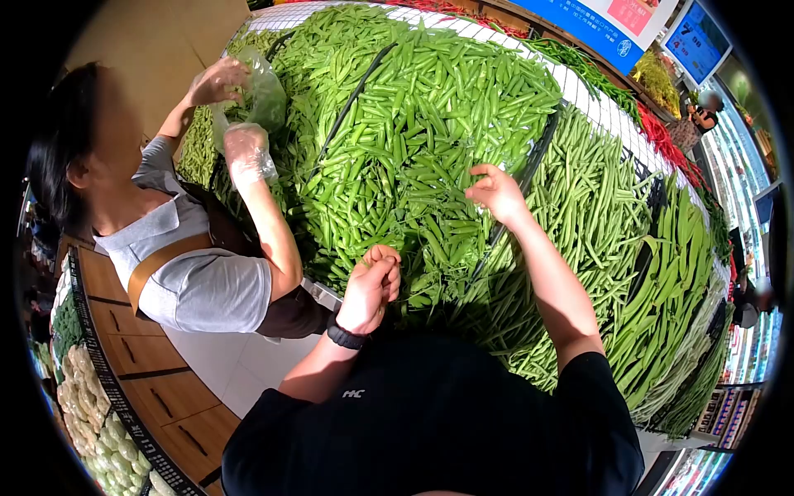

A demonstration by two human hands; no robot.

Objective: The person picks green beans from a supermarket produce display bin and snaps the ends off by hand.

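Observation:
My left hand (371,288) is closed above the near edge of the pea pods (438,91), fingers curled in and thumb pressed to them. What it holds, if anything, I cannot make out. Over the right side of the pods, my right hand (496,195) has its fingers bent inward. A faint clear sheen shows near it, perhaps thin plastic, but I cannot tell. Green beans (587,190) lie just to its right, beyond a black divider (538,153).
At left, another person (198,273) with plastic-covered hands holds a clear bag (266,95) over the greens. Broad flat beans (674,264) lie far right. Red peppers (662,136), a price screen (697,43) and a blue sign (579,29) line the back. Wooden drawers (157,397) stand lower left.

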